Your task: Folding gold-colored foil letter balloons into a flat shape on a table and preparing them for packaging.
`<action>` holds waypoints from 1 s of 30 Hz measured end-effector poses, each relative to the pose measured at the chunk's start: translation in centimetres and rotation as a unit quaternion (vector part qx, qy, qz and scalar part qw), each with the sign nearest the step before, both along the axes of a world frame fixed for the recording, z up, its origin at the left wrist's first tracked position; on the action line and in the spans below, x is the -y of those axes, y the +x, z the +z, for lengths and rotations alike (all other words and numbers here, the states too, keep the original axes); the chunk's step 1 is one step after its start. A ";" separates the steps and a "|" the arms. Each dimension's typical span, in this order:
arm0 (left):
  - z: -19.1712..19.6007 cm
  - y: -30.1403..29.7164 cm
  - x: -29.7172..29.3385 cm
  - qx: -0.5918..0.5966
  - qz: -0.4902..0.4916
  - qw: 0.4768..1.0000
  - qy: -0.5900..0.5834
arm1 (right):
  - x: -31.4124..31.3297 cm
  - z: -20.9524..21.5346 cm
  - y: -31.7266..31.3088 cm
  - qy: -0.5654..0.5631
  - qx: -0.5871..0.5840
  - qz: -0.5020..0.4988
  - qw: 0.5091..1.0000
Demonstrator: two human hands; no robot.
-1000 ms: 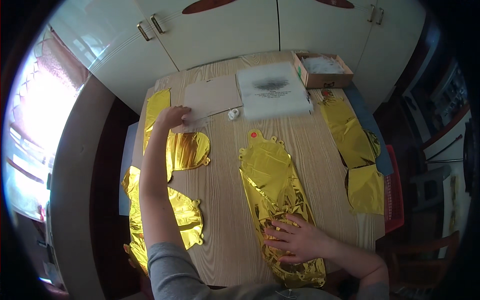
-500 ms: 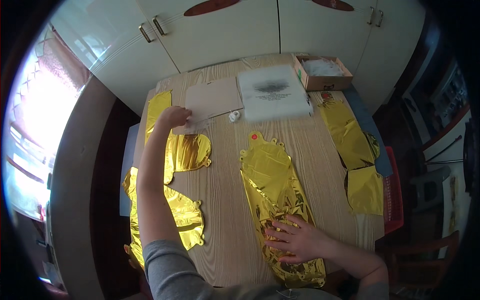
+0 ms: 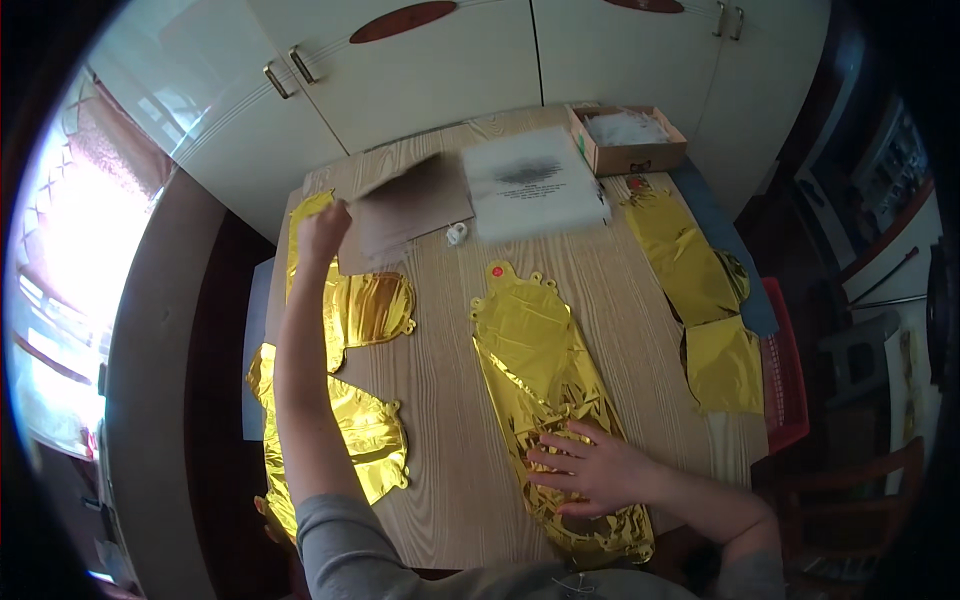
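At the far left of the table, my left hand [image 3: 325,230] is closed on the near-left edge of a thin cardboard sheet [image 3: 400,180], which is tilted up and blurred. Beneath it lies another flat brownish cardboard piece [image 3: 405,222]. My right hand [image 3: 595,470] rests with spread fingers on the crinkled lower part of a flat gold foil balloon [image 3: 525,320]. This balloon has small tabs round its top and a red dot on its upper tab. More gold foil balloons [image 3: 375,305] lie flat under and beside my left forearm.
A frosted plastic bag [image 3: 530,205] with dark print lies at the back, beside a small white coil [image 3: 457,234]. An open cardboard box [image 3: 635,158] of clear plastic stands back right. Gold foil [image 3: 680,260] lies along the right edge, near a red basket [image 3: 785,400].
My left hand has risen slightly and moved left, lifting the cardboard sheet into a tilt. My right hand stays flat on the foil balloon. The whole view has shifted a little.
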State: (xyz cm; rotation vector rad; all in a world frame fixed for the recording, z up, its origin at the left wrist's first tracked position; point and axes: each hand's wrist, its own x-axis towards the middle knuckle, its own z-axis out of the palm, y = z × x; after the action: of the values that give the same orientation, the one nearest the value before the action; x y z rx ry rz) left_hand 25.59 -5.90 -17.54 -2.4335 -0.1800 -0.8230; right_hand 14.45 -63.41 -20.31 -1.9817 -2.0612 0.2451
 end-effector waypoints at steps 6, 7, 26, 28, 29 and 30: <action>9.4 -4.5 8.2 0.206 -0.154 0.951 -0.174 | 0.3 -0.4 0.0 -0.029 0.013 -0.005 0.999; 11.0 -6.2 10.2 0.203 -0.167 0.940 -0.218 | 0.4 -0.7 -0.1 -0.019 0.010 -0.005 1.000; -0.5 -23.8 33.7 -0.128 -0.441 0.884 -0.084 | 3.3 -2.2 8.5 0.162 -0.579 -0.350 0.718; -0.5 -24.0 33.7 -0.116 -0.425 0.880 -0.180 | 3.1 -2.8 8.1 0.170 -0.541 -0.344 0.748; -0.3 -24.1 33.7 -0.171 -0.381 0.878 -0.235 | 3.2 -3.0 8.1 0.161 -0.512 -0.338 0.773; 0.1 -23.7 34.1 -0.175 -0.350 0.882 -0.262 | 3.2 -3.2 8.1 0.151 -0.484 -0.331 0.796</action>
State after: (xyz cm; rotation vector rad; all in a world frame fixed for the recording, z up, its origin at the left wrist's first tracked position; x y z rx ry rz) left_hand 1.85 -39.99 -17.40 -3.1645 0.7561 -0.6410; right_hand 22.50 -66.60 -23.50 -1.6764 -0.6706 0.5743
